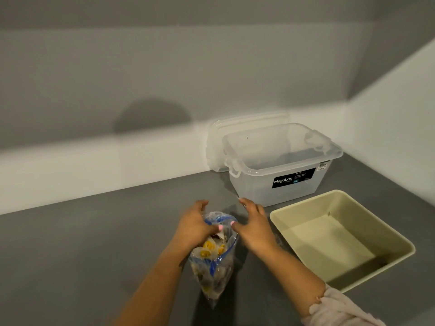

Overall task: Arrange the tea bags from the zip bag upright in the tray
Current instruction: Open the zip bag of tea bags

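Note:
A clear zip bag (215, 276) with a blue zip strip lies on the grey counter, full of tea bags (210, 249) with yellow tags. My left hand (194, 228) pinches the left side of the bag's mouth. My right hand (255, 228) pinches the right side with its thumb, its other fingers spread. The mouth looks partly pulled apart between the two hands. A beige rectangular tray (280, 218) sits empty to the right of the bag.
A clear plastic storage box (280, 191) with a black label stands empty behind the tray, its lid (216, 147) leaning against the white wall. The grey counter (94, 243) stretches to the left. Walls close the back and right sides.

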`<control>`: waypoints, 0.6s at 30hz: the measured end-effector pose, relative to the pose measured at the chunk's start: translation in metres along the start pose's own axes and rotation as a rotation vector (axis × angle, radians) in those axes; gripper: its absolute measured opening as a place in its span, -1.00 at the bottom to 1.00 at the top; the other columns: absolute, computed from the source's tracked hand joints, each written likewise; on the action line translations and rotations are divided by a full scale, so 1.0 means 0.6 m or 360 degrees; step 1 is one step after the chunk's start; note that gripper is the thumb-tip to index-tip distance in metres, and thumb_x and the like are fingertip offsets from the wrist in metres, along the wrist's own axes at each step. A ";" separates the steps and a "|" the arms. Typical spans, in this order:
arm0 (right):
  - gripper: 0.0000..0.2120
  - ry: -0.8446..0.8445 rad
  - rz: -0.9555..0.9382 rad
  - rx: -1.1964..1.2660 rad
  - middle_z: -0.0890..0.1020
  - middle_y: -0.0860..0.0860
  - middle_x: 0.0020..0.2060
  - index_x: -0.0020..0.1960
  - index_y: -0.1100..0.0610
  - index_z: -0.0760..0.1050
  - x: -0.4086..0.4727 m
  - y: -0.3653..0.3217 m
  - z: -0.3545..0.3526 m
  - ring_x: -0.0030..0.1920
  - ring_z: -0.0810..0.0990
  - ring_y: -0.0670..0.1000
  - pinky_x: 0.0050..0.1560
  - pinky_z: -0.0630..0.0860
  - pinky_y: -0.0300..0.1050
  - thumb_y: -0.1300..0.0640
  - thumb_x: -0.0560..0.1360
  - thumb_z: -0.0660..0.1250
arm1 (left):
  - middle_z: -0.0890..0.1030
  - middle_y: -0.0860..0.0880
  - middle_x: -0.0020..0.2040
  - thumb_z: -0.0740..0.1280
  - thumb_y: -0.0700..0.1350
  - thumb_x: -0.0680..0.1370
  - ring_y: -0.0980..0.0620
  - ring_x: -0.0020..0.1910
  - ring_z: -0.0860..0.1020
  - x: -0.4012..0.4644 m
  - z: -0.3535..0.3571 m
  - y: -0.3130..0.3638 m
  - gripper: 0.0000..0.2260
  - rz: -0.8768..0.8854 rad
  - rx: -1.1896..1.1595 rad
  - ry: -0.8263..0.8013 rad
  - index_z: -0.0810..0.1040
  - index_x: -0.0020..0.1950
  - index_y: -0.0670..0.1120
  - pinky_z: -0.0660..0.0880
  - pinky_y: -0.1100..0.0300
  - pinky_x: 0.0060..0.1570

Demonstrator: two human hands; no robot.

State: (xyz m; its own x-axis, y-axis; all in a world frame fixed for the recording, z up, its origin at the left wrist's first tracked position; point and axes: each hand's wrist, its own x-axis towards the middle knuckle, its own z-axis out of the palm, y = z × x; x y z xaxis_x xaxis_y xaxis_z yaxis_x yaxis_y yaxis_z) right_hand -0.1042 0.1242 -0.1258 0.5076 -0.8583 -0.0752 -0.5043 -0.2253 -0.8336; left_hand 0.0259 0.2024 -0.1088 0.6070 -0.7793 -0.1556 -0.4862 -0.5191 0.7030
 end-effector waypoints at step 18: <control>-0.79 -0.0254 0.0083 0.0050 0.68 0.05 -0.13 -0.05 0.13 0.62 0.036 -0.020 0.011 -0.07 0.64 0.04 0.10 0.56 0.06 0.01 0.54 0.31 | 0.39 -0.03 0.17 0.46 0.00 0.40 0.11 -0.03 0.38 -0.034 -0.011 -0.034 -0.57 -0.0096 0.0130 0.0208 0.45 0.22 -0.03 0.36 0.30 -0.05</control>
State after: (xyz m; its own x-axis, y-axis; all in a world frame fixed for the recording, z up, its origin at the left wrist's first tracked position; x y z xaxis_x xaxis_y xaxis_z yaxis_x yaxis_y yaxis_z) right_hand -0.0828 0.1115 -0.1208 0.5869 -0.7839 -0.2025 -0.5122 -0.1658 -0.8427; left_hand 0.0277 0.2312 -0.1157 0.7107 -0.6962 -0.1005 -0.4925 -0.5945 0.6356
